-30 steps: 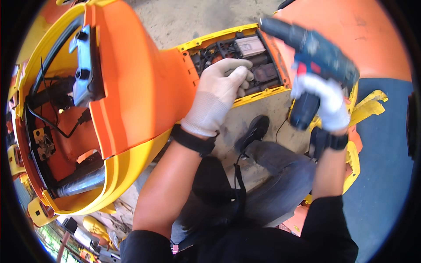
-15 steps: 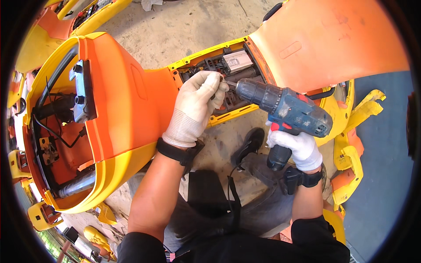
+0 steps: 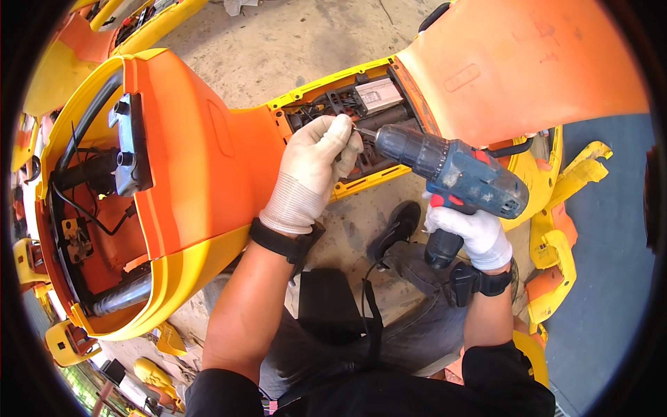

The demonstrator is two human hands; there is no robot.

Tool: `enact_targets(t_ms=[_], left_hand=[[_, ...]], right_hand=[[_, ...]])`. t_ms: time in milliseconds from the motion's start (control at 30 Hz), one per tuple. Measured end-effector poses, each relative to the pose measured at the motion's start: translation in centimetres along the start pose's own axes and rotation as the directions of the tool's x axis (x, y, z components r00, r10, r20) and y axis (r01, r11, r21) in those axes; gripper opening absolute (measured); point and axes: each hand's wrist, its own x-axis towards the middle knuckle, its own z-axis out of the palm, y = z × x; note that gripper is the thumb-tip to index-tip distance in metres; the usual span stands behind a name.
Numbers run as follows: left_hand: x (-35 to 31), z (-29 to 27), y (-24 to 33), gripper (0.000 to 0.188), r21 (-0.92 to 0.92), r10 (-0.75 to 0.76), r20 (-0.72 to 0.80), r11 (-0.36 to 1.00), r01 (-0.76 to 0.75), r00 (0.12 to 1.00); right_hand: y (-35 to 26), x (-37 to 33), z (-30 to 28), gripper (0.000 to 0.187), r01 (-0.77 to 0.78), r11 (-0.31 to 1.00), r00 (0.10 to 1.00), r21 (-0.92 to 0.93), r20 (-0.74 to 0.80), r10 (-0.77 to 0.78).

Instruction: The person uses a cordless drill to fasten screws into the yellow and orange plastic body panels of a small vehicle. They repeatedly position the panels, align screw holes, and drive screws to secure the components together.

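My right hand point(image 3: 474, 236), in a white glove, grips the handle of a dark blue cordless drill point(image 3: 476, 174). The drill's bit point(image 3: 367, 131) points left toward my other hand. My gloved left hand point(image 3: 316, 163) is closed in a pinch right at the bit's tip. Whatever lies between its fingertips is too small to make out. Both hands are above an open bay point(image 3: 333, 108) in an orange and yellow scooter body point(image 3: 243, 149). Inside that bay sit a silver metal box point(image 3: 379, 95) and dark wiring.
To the left, the scooter's open front shell point(image 3: 104, 208) shows cables and a metal tube. A large orange panel point(image 3: 528, 62) rises at the upper right. Yellow body parts point(image 3: 552, 274) lie at the right, on and beside a grey-blue surface point(image 3: 604, 229). My shoe point(image 3: 394, 229) rests below the bay.
Hardly anything differs. Both hands and the drill have shifted very slightly to the right in the picture, the bit still at my left fingertips.
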Motion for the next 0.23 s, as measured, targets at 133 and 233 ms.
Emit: enact_targets(t_ms=[133, 233], left_hand=[[-0.1, -0.11, 0.2, 0.02, 0.029, -0.029, -0.002, 0.999, 0.029, 1.0], [-0.12, -0.38, 0.28, 0.019, 0.041, -0.049, -0.005, 0.998, 0.05, 0.999]], right_hand=[[0.33, 0.05, -0.38, 0.036, 0.029, 0.991, 1.0, -0.129, -0.001, -0.029], [-0.01, 0.02, 0.06, 0.032, 0.105, 0.942, 0.993, -0.319, -0.025, -0.119]])
